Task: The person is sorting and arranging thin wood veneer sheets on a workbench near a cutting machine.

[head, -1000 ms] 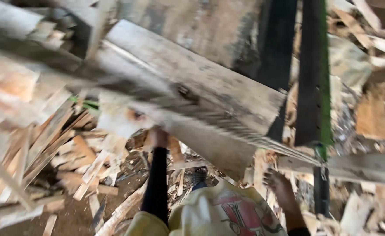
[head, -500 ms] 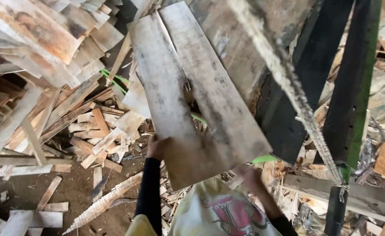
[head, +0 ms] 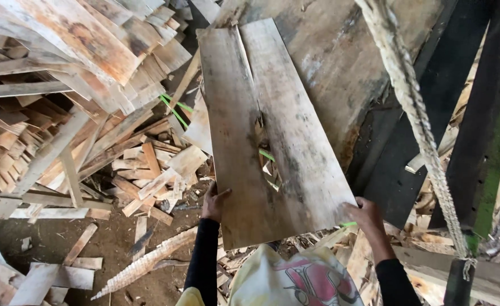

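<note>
Left hand (head: 213,203) and right hand (head: 365,215) on cracked (grey) board (head: 272,124)

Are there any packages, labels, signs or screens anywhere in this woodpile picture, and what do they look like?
No packages, labels, signs or screens show.
Printed picture: on the pale yellow cloth at the bottom edge, below the plank; a blurred pink and dark red design.
Plank: broad, grey, cracked along its middle, held at its near corners by the left hand and right hand.

Grey-brown stained board (head: 272,130), black sleeves (head: 201,260)
</note>
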